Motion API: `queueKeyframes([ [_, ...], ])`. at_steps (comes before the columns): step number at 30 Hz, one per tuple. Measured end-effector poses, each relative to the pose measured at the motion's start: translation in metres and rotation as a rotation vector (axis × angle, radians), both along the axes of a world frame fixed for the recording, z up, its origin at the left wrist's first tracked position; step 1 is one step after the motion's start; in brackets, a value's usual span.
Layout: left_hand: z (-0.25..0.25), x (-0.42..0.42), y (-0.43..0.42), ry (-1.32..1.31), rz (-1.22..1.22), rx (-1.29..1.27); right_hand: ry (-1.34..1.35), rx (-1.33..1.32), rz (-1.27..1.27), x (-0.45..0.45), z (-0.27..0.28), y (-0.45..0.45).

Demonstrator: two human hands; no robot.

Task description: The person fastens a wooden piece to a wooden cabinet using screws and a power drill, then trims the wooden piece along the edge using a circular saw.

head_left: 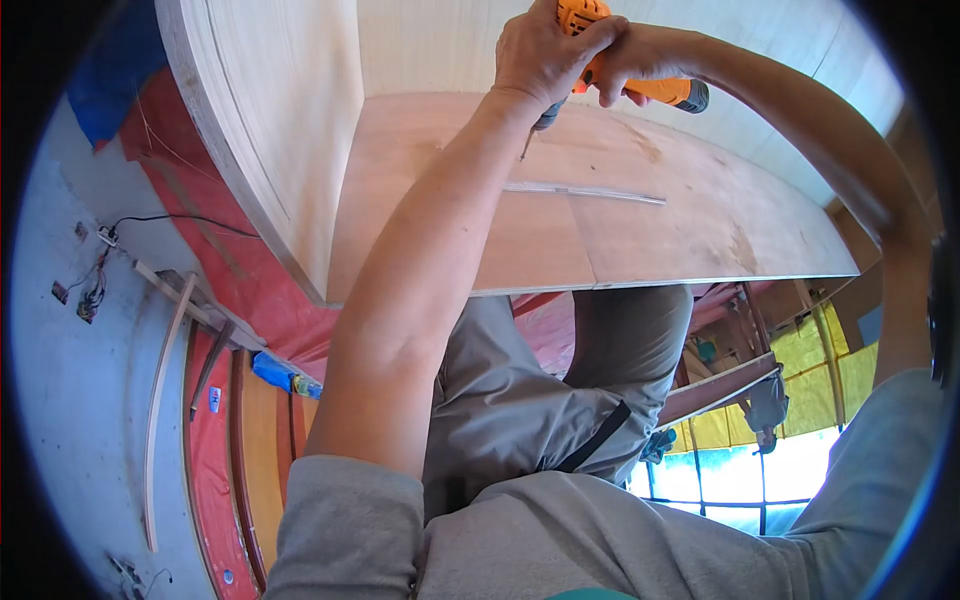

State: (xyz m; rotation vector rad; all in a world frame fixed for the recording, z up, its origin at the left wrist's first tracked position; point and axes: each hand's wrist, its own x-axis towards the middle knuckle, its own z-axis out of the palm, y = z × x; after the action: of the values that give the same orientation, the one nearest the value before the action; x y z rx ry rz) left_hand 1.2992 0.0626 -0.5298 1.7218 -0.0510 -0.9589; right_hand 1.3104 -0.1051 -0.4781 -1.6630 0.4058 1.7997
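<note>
An orange and black cordless drill (577, 16) is held at the top of the view against a pale wooden cabinet. My left hand (540, 55) is closed around its front body, fingers mostly hidden behind it. My right hand (640, 62) wraps the handle, with the dark battery end (692, 97) sticking out beyond it. From the dark chuck (549, 116) a thin bit (526, 146) points down over a plywood panel (450, 200). Whether the bit touches anything I cannot tell. A thin pale strip (590, 192) lies on the panel below my hands.
A pale upright side panel (290, 110) borders the plywood on the left. Red sheeting (240, 250) spreads beneath it. Wires hang from an opening in the grey wall (80, 380), near a leaning wood strip (165, 400). Yellow sheeting (800, 370) hangs by bright windows at lower right.
</note>
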Motion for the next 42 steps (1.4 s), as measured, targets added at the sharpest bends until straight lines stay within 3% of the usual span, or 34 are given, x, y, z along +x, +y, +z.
queueKeyframes([
  [4,-0.002,-0.006,-0.001,-0.030,0.016,0.010,0.005,0.030,-0.048,0.000,-0.002,-0.003],
  [6,-0.003,-0.007,-0.001,-0.004,0.052,-0.004,0.131,0.163,0.074,0.010,-0.017,-0.006],
  [13,-0.006,-0.010,0.002,-0.049,0.017,0.030,0.116,0.119,0.020,0.003,-0.025,-0.006],
  [16,-0.002,-0.012,0.000,-0.089,0.148,-0.097,0.104,0.158,0.121,0.004,-0.016,-0.003],
  [18,-0.001,-0.011,0.002,-0.011,0.107,-0.004,-0.039,0.040,0.089,-0.002,-0.012,0.003],
  [24,-0.009,-0.014,0.002,-0.167,0.101,0.026,-0.034,0.092,0.085,-0.003,-0.012,0.002],
  [27,-0.003,-0.016,-0.003,-0.116,0.056,0.076,-0.084,0.112,0.037,-0.014,-0.017,-0.005],
  [30,0.000,-0.017,-0.003,-0.094,0.077,0.103,0.052,0.233,0.095,-0.008,-0.038,-0.008],
  [34,0.005,-0.017,-0.004,-0.095,0.106,0.015,-0.006,0.123,0.022,-0.011,-0.008,-0.007],
  [36,0.006,-0.021,-0.011,-0.103,-0.009,0.175,0.003,0.156,-0.045,-0.029,-0.020,-0.018],
  [42,0.019,-0.032,-0.060,-0.031,-0.045,0.008,-0.005,0.075,-0.185,-0.057,0.010,-0.063],
])
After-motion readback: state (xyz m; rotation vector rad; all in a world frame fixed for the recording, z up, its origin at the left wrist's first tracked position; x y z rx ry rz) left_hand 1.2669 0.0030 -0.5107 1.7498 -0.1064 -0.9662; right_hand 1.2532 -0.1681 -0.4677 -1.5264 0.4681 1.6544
